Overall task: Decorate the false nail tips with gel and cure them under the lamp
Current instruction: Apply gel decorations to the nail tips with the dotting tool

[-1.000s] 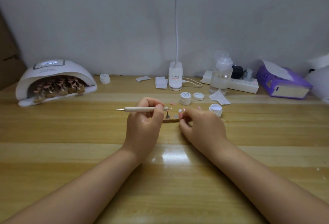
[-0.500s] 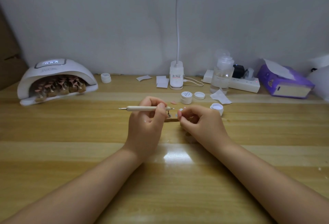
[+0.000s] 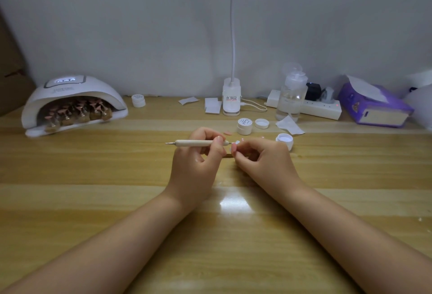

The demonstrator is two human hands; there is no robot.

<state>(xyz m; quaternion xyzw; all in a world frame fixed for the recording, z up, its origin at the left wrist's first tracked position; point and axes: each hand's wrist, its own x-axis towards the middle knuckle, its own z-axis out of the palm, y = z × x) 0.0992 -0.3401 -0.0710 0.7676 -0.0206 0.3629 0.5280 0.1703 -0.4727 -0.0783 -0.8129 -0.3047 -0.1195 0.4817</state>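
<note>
Small pale nail tip [image 3: 236, 143] pinched upright between thumb and forefinger of the right hand [image 3: 264, 161], just ahead of the knuckles. Dotting tool [image 3: 198, 143] lying level across the left hand [image 3: 198, 158], gripped pen-fashion, fine metal point aimed right and almost touching the tip; whether in contact, too small to tell. Hands close together, nearly meeting at the work.

Judged step: dotting gel onto one tip. Next move likely calls for a light, steady touch, then a reload from the open gel pot [image 3: 285, 140] just beyond the right hand.

Tool handle smooth, cream, slim and round, steel at both ends. Lying loose just past the left hand's knuckles, a pink nail tip [image 3: 227, 133]. Beyond both hands, a capped jar [image 3: 244, 125], squat white plastic, beside a loose lid [image 3: 261, 123]. Far off past the left hand, curing lamp [image 3: 72, 103], a glossy white dome, display lit, rows of pink tips on brassy stands [image 3: 77, 112] inside. Table [image 3: 117, 200] of glossy banded wood grain.
</note>
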